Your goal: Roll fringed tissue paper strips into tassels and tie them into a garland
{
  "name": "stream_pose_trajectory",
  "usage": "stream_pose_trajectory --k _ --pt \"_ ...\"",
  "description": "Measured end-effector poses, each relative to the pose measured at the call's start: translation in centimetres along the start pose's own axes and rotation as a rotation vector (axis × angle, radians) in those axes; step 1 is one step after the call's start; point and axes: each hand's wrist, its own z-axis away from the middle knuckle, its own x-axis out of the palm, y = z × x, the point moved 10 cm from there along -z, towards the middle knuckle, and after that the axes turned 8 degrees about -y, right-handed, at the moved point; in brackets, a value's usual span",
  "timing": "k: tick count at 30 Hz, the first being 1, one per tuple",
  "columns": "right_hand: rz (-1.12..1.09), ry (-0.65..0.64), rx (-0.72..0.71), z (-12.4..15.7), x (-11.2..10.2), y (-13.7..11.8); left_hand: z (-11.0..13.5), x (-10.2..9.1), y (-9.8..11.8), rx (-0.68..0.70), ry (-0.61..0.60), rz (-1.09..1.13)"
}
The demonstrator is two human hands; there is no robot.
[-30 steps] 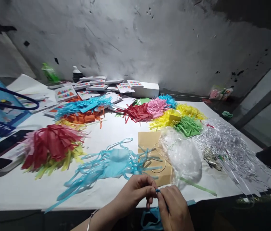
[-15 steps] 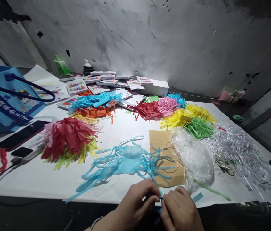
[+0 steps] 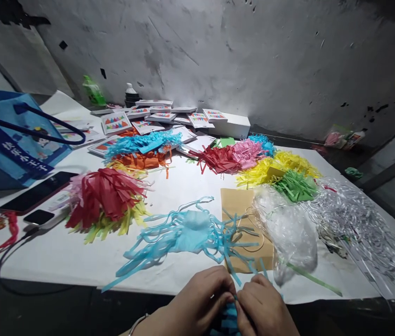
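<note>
At the table's near edge my left hand (image 3: 206, 296) and my right hand (image 3: 264, 305) are close together, fingers pinched. Between them is a blue tissue-paper tassel (image 3: 230, 319); its strips hang below the fingers and some stick up above. The exact pinched spot is hidden by the fingertips. Just beyond my hands lies another light-blue fringed tissue piece (image 3: 193, 231), its strips spread both ways. Some of them cross a brown card (image 3: 237, 200). To the right of the card is a crumpled clear plastic bag (image 3: 290, 233), with a green strip (image 3: 318, 280) by it.
Red tissue fringe (image 3: 104, 193) lies left, yellow fringe (image 3: 283, 163) and green fringe (image 3: 295, 185) right. Silver tinsel (image 3: 362, 233) covers the right side. Several flat printed boxes (image 3: 162, 116) are piled at the back. A phone (image 3: 39, 189) and blue bag (image 3: 18, 140) stand left.
Blue strips now show below and above my fingers, where less of them showed before. Both hands stay pinched together in nearly the same place. The view has shifted slightly.
</note>
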Motion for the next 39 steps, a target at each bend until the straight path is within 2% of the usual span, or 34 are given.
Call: stream_pose_trajectory --k 3,8,12,17,22,27,31,33,37,39 --pt "-0.033 -0.014 0.016 0.0 0.2 0.2 -0.2 0.1 0.0 -0.001 -0.027 -0.059" --pt "-0.183 -0.015 0.134 0.5 0.1 1.5 -0.4 -0.5 -0.3 -0.052 -0.023 -0.064" --pt "-0.21 0.055 0.18 1.5 0.7 2.0 -0.6 -0.6 -0.8 -0.083 -0.011 0.031" --pt "-0.247 0.205 0.155 2.1 0.7 1.7 -0.7 -0.6 -1.4 -0.124 0.021 0.065" --pt "-0.243 0.135 0.196 1.7 0.9 1.9 -0.7 -0.5 -2.1 -0.174 0.028 0.098" --pt "-0.365 0.165 0.298 2.4 1.5 3.0 -0.7 -0.4 -2.6 -0.212 0.046 0.111" --pt "-0.347 0.181 0.299 2.9 1.9 2.9 -0.6 -0.1 -2.9 -0.233 0.053 0.128" --pt "-0.37 0.174 0.319 3.1 2.2 3.2 -0.7 0.1 -3.3 -0.261 0.046 0.184" --pt "-0.453 0.174 0.386 3.3 2.6 3.8 -0.3 0.9 -4.8 -0.403 0.023 0.499" --pt "-0.463 0.177 0.386 3.3 2.8 3.8 -0.1 0.9 -5.0 -0.43 0.018 0.547"
